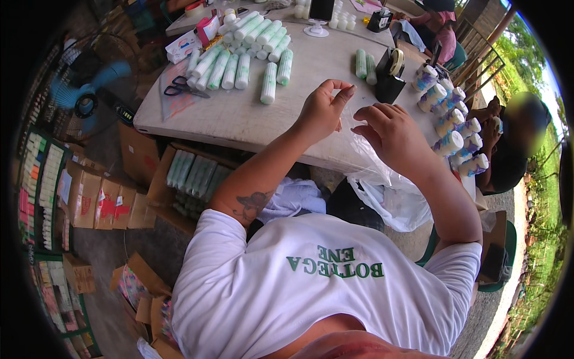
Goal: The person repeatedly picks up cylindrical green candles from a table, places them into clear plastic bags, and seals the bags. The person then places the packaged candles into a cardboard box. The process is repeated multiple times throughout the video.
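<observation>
My left hand (324, 110) is raised over the near edge of the table, thumb and forefinger pinched together. What they hold, if anything, is too small to make out. Just right of it is my right hand (388, 128), fingers bent, with a gap between thumb and forefinger. Clear plastic film (369, 152) hangs over the table edge beneath the right hand, above a white plastic bag (397, 206) by my lap. Beyond my hands stand a black tape dispenser (391, 78) and two green-and-white wrapped rolls (361, 64).
Many wrapped white-and-green rolls (242, 69) are piled on the table's left (179, 116), near scissors (182, 87). White-capped bottles (448, 143) line the right side, beside a seated person (517, 137). A box of wrapped rolls (194, 176) and a blue fan (86, 99) are left.
</observation>
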Demonstrator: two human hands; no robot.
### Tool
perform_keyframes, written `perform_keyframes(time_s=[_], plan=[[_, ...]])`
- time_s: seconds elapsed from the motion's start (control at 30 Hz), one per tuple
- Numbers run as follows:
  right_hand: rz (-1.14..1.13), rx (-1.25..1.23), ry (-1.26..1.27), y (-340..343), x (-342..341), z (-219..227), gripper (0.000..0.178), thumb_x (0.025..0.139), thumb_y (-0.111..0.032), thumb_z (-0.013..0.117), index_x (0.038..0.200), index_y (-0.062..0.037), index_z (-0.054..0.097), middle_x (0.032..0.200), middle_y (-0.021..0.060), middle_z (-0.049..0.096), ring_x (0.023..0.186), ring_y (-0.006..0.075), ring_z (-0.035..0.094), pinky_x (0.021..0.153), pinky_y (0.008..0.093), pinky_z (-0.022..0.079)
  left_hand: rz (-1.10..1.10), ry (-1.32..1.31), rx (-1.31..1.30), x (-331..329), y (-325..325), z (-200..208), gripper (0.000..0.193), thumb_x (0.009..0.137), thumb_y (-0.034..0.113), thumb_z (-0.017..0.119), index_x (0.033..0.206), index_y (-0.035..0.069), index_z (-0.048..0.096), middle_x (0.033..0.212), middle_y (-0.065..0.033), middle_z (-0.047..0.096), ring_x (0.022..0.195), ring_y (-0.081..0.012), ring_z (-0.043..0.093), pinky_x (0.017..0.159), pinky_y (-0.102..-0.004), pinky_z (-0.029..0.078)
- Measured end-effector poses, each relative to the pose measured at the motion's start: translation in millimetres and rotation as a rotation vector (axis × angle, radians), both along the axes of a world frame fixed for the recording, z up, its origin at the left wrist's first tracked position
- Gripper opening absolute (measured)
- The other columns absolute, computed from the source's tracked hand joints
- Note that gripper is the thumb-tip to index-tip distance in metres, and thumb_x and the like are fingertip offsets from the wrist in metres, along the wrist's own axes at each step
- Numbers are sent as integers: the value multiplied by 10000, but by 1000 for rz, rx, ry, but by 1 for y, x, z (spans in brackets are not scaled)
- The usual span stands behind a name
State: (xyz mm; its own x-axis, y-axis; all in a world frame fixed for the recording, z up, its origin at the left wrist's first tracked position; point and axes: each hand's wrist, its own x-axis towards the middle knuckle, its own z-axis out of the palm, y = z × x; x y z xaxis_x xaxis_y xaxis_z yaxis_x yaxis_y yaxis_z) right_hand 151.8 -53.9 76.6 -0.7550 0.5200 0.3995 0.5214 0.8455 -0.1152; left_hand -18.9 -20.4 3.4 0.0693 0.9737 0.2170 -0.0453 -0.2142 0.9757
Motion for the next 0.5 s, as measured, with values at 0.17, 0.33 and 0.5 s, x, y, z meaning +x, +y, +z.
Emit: perform_keyframes(time_s=[0.17, 0.33, 0.5], plan=[[1, 18, -56, 9, 0, -5, 185, 810, -141, 638, 974, -81, 579, 813, 70, 607, 760, 267, 590, 695, 379, 448, 94, 32, 37, -2, 5, 7, 396, 924, 385, 549, 1042, 7, 533, 556, -12, 507, 399, -80, 475, 401, -237, 401], [9, -187, -121, 21, 5, -4, 132, 817, -168, 644, 840, -41, 618, 789, 93, 606, 758, 281, 589, 693, 384, 464, 89, 151, 68, -2, 5, 15, 406, 903, 366, 591, 1103, 20, 517, 561, 22, 486, 417, -58, 456, 407, -212, 369], [-159, 99, 92, 28, 1, 8, 249, 849, -205, 626, 718, 6, 604, 732, 122, 584, 744, 301, 579, 677, 373, 473, 17, 162, 166, -10, 6, 4, 464, 848, 339, 672, 1140, 32, 480, 554, 21, 496, 476, -53, 482, 457, -209, 374]])
